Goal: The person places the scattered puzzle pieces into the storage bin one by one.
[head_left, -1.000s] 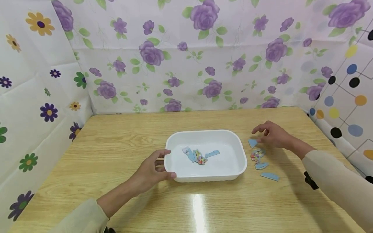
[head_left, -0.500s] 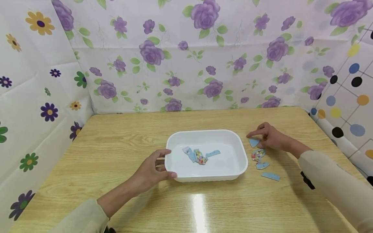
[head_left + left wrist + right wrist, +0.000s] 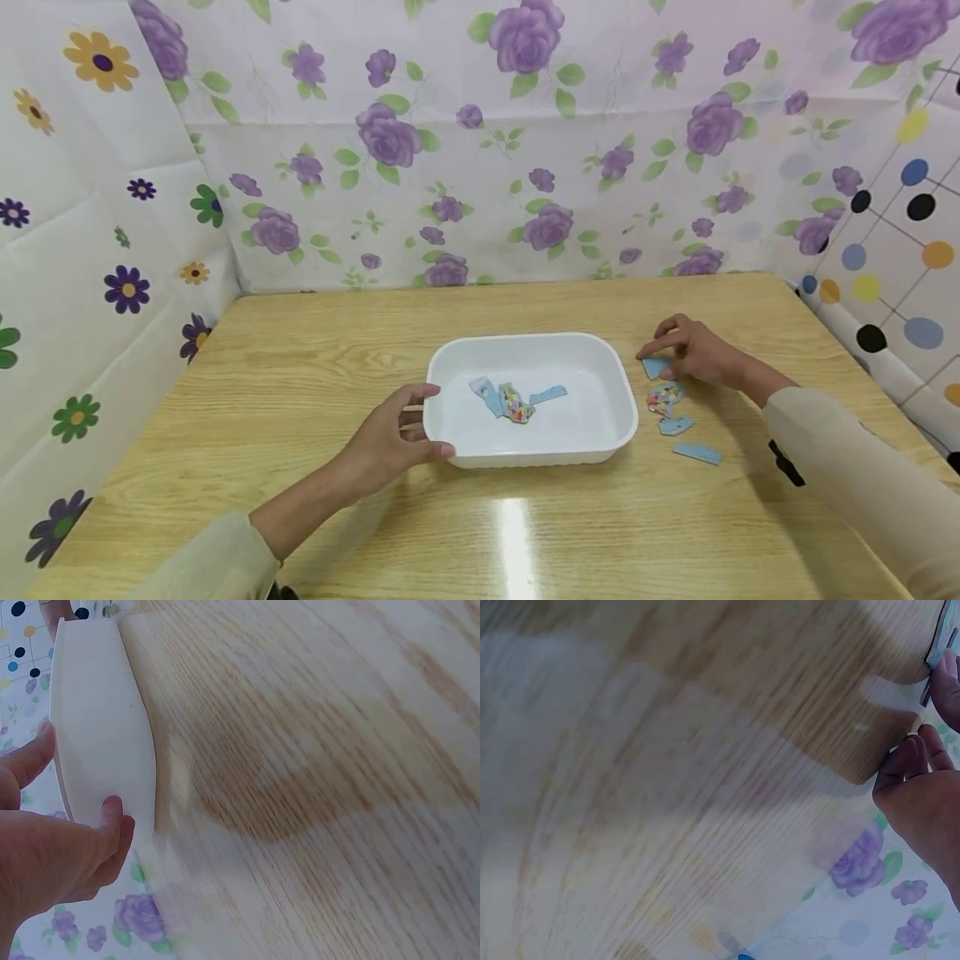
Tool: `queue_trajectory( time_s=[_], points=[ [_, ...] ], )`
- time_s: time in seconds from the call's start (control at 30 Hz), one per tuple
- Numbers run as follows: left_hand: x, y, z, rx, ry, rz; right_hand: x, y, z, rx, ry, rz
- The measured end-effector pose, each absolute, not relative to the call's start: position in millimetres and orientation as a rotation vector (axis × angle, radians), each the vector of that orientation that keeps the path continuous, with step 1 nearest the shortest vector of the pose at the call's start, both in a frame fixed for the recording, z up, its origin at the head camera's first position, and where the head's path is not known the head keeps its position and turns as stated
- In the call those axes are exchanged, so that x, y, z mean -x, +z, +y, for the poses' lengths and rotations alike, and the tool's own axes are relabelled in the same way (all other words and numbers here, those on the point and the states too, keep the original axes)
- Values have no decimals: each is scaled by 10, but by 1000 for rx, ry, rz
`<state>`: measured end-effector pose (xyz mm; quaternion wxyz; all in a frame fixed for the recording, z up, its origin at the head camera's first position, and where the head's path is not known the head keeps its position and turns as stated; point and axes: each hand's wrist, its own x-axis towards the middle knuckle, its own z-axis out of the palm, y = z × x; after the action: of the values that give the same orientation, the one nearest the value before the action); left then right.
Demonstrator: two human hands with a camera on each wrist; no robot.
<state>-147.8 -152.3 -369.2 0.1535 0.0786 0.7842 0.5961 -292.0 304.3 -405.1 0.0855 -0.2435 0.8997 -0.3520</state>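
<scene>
A white plastic tray [image 3: 532,458] stands in the middle of the table, with several flat printed puzzle pieces inside. My left hand [image 3: 390,433] grips its left end, thumb and index finger at the rim. The left wrist view shows the other fingers against the tray's outer wall. Right of the tray, my right hand [image 3: 697,354] pinches a light-blue puzzle piece [image 3: 655,368] between thumb and index finger, low at the tabletop. Nearer me lie a multicoloured piece [image 3: 663,398], a small blue piece [image 3: 676,426] and a long blue strip [image 3: 698,453].
The wooden table [image 3: 322,358] reaches back to a curtain [image 3: 480,167] with purple flowers. Patterned sheets hang along the left and right sides. Inside the tray, a blue strip [image 3: 548,395] lies apart from a colourful piece [image 3: 515,404] and a blue-white one [image 3: 487,396].
My right hand has moved slightly toward the tray and its fingers have come down around the blue puzzle piece, thumb and index finger closing on it. My left hand has stayed at the tray.
</scene>
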Motion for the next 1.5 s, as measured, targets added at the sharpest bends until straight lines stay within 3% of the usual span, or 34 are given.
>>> queue_trajectory(
  time_s=[0.67, 1.5],
  points=[
    [1475, -3686, -1527, -248, 1707, 2236, 2902, -3998, 3059, 698, -1043, 2688],
    [1484, -3680, -1518, -204, 1709, 2248, 2840, -3432, 2863, 665, -1092, 2722]
  ],
)
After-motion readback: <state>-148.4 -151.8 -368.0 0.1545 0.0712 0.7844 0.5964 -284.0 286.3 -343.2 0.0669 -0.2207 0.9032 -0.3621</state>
